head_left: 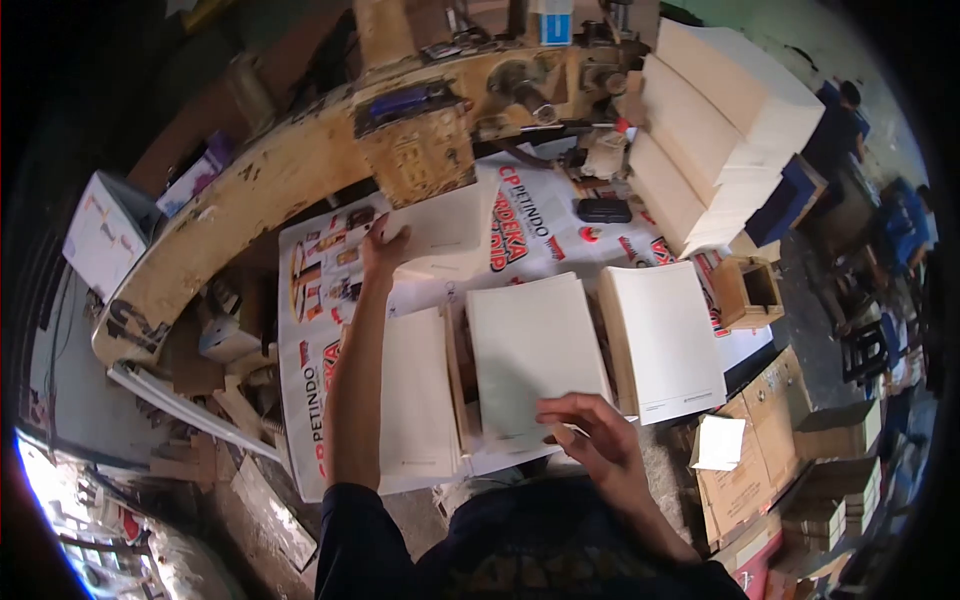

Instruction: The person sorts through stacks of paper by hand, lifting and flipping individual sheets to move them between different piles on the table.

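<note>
My left hand (pixel 386 247) reaches forward to the left edge of a stack of white paper (pixel 445 232), its thumb and fingers closed at the edge. The stack's far side lies against a worn metal block (pixel 418 155) of the machine. My right hand (pixel 597 437) hovers over the near end of the middle paper stack (pixel 530 345), fingers loosely bent and apart, holding nothing. Another paper stack (pixel 415 390) lies to the left beside my left forearm. A third stack (pixel 668 340), with small print along its near edge, lies to the right.
A printed banner sheet (pixel 310 375) covers the table. Tall blocks of paper (pixel 715 120) stand at the back right, near a black case (pixel 603 210) and a wooden box (pixel 748 292). The machine's curved beam (pixel 240 190) spans the far side. Cardboard (pixel 745 480) lies lower right; people work far right.
</note>
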{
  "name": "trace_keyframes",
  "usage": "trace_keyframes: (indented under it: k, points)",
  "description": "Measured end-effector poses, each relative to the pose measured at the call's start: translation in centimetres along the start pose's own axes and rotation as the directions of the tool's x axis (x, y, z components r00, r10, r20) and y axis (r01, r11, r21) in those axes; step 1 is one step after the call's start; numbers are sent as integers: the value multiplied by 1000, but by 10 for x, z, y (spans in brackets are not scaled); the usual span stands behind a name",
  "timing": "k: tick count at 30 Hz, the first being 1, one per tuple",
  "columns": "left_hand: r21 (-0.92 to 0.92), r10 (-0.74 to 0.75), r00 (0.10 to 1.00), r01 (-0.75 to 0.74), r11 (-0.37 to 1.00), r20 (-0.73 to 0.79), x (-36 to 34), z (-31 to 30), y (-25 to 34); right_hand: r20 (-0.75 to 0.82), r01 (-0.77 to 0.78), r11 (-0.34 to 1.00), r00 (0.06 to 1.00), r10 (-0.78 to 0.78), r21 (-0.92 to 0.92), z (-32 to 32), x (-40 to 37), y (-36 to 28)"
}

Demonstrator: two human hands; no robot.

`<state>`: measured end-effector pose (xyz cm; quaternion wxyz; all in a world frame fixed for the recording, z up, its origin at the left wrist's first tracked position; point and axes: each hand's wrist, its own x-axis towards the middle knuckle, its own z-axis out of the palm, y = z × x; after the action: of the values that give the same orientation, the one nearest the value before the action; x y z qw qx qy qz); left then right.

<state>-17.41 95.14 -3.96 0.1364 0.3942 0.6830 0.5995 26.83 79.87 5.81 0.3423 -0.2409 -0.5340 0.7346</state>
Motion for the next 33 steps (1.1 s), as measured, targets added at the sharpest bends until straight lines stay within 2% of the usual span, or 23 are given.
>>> trace_keyframes:
  k: [1, 2, 3, 4, 6, 7, 8, 9, 10, 12, 13, 14, 16, 18, 20, 22, 23, 24, 26, 28, 30, 32, 33]
  points:
    - [-3, 10, 1000, -10, 1000, 20, 3, 3, -1, -18, 26, 999, 999, -26, -44, -7, -6, -1]
    - [309, 78, 997, -74, 948, -1, 1, 3, -3, -38, 38, 999, 998, -39, -37, -13, -10, -1]
    - [591, 154, 988, -124, 797, -1, -2, 5, -4, -80, 28, 1000, 996, -29, -14, -19, -15, -1]
    - [594, 159, 987, -140, 792, 21, -10, 7, 9, -119, 14, 1000, 993, -13, 11, -23, -19, 0]
    - [835, 482, 876, -292, 466, 37, -30, 7, 46, -171, 21, 1000, 985, -18, 20, -30, -19, -5]
    - [763, 484, 865, -402, 506, 135, -20, 1, 38, -189, 31, 999, 981, -33, -13, -34, -18, -9]
    - [689, 379, 882, -461, 560, 282, -22, -6, 52, -210, 43, 998, 976, -52, -46, -40, -16, -13]
    - [578, 186, 893, -412, 704, 410, -24, -9, 67, -246, 9, 1000, 969, -12, -13, -47, -16, -19]
    - [472, 6, 834, -318, 822, 552, -27, -8, 80, -277, 39, 995, 959, -64, -95, -57, -14, -24]
    - [434, 190, 686, -624, 650, 702, -28, -15, 67, -397, 95, 910, 878, -268, -405, -82, -7, -22]
    - [488, 189, 667, -683, 544, 721, -23, -16, 57, -420, 112, 797, 802, -425, -593, -94, -3, -25]
    - [394, 145, 637, -621, 678, 757, -10, -14, 44, -397, 96, 647, 719, -571, -757, -106, 0, -30]
    - [419, 122, 712, -532, 735, 691, -14, -5, 46, -431, -47, 525, 634, -642, -850, -133, -2, -30]
    - [422, 107, 720, -513, 748, 685, -8, -2, 47, -430, -172, 414, 588, -685, -894, -154, -3, -26]
    - [445, 65, 742, -468, 764, 668, -15, -2, 46, -438, -217, 394, 613, -657, -893, -173, -7, -16]
    - [490, 357, 690, -709, 507, 629, -26, 1, 42, -454, -369, 271, 641, -618, -889, -182, -11, -6]
    - [596, 364, 724, -689, 412, 585, -48, 5, 56, -439, -375, 240, 657, -613, -896, -183, -12, -5]
    - [608, 328, 738, -673, 421, 589, -79, 8, 76, -420, -368, 217, 676, -605, -904, -184, -12, -3]
    - [643, 283, 848, -526, 557, 448, -137, 27, 130, -395, -368, 178, 684, -613, -913, -183, -13, 3]
    - [497, 235, 841, -488, 717, 487, -197, 41, 179, -360, -359, 140, 677, -642, -923, -181, -12, 8]
    - [290, 192, 772, -439, 850, 606, -254, 55, 201, -314, -343, 96, 663, -679, -934, -178, -8, 7]
    - [217, 137, 682, -406, 888, 718, -281, 66, 225, -281, -294, 112, 629, -725, -949, -174, -5, -1]
    - [218, 135, 689, -400, 890, 712, -285, 68, 222, -272, -288, 106, 635, -723, -952, -172, -6, -6]
